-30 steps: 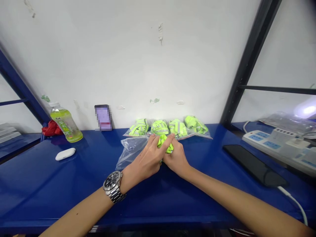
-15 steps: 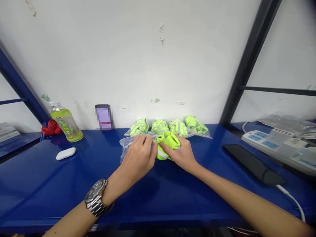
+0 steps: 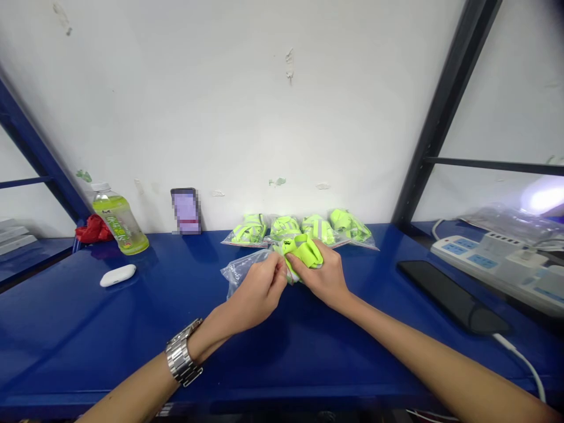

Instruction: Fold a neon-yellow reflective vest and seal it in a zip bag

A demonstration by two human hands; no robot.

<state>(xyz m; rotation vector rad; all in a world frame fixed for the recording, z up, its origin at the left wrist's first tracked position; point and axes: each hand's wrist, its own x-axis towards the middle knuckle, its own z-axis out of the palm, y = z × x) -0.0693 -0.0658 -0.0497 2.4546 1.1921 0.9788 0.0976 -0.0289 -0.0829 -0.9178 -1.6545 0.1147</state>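
**Mid-table, both hands on hi-vis fabric and bag**

Right hand point(image 3: 328, 275) pinches the hi-vis fabric bundle point(image 3: 307, 251), thumb on top. Left hand point(image 3: 259, 288) is curled, fingers pressed together on the clear plastic bag point(image 3: 240, 270) just beside it. Both are over the blue table point(image 3: 176, 294), in front of four bagged hi-vis bundles point(image 3: 250, 228). Black phone point(image 3: 453, 296) well right; drink bottle point(image 3: 121, 226) far left.
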